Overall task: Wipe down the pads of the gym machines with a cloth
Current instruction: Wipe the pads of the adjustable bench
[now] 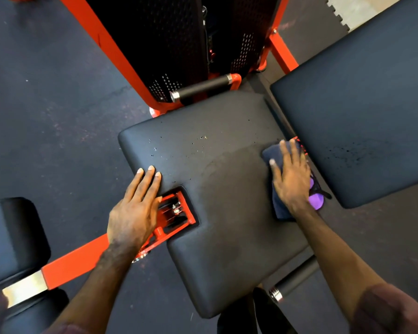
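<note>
Flanking seat pad [222, 213]: back pad [362, 112], roller pad [12, 239].

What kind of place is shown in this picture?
Most likely a gym. A weight machine with an orange frame and a black seat pad stands on dark rubber flooring. A second pad sits beside it. The right hand presses a dark cloth on the seat pad.

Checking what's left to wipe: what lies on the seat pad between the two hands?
Head view: bare seat pad between left hand and right hand pressing the cloth.
</note>
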